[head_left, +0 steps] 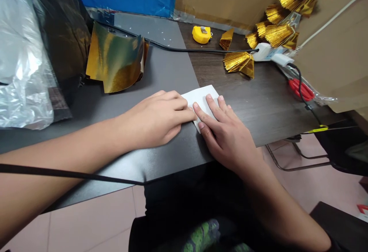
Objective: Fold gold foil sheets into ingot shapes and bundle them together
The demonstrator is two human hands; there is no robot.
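A small white sheet of paper (199, 95) lies flat on the dark wooden table (264, 106) near its front edge. My left hand (156, 117) rests on the sheet's left part, fingers curled loosely and pressed down on it. My right hand (225, 131) lies flat over the sheet's right part, fingers stretched out and held together, pressing the paper to the table. The fingertips of both hands meet in the middle of the sheet.
A curled stack of gold foil sheets (116, 58) sits at the back left beside plastic bags (23, 60). Folded gold paper pieces (240, 62) lie at the back right, several more hanging above. A yellow tape measure (201, 34), a black cable (178, 48), a power strip (266, 51) and red scissors (301, 89) are near.
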